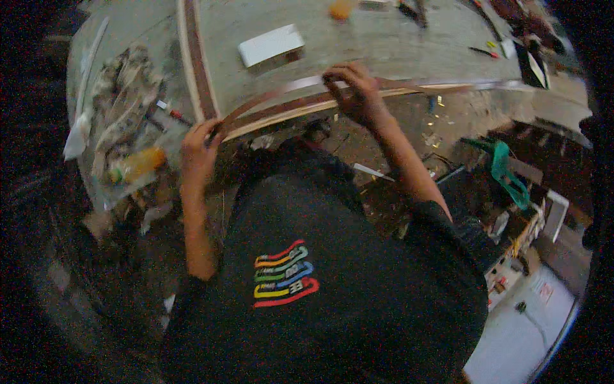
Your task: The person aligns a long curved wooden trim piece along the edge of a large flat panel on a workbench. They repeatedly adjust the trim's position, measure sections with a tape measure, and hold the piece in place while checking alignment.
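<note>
A thin, flexible brown strip (256,100) bows up between my two hands, with a pale glare on part of it. My left hand (198,150) is closed on its left end, at the corner where two wooden lengths meet. My right hand (359,96) pinches the strip farther right, above the table's near edge; more of it seems to run on rightward. Below the strip lies a brown wooden length with pale edges (281,110). A second brown-and-pale length (197,61) runs away from me at the left. Motion blurs the fingertips.
A white box (272,46) sits on the grey-green tabletop (358,41). At left lie crumpled cloth (128,83), a red-handled tool (176,115) and a bottle of orange liquid (137,164). A green plastic piece (508,173) stands lower right, near floor scraps.
</note>
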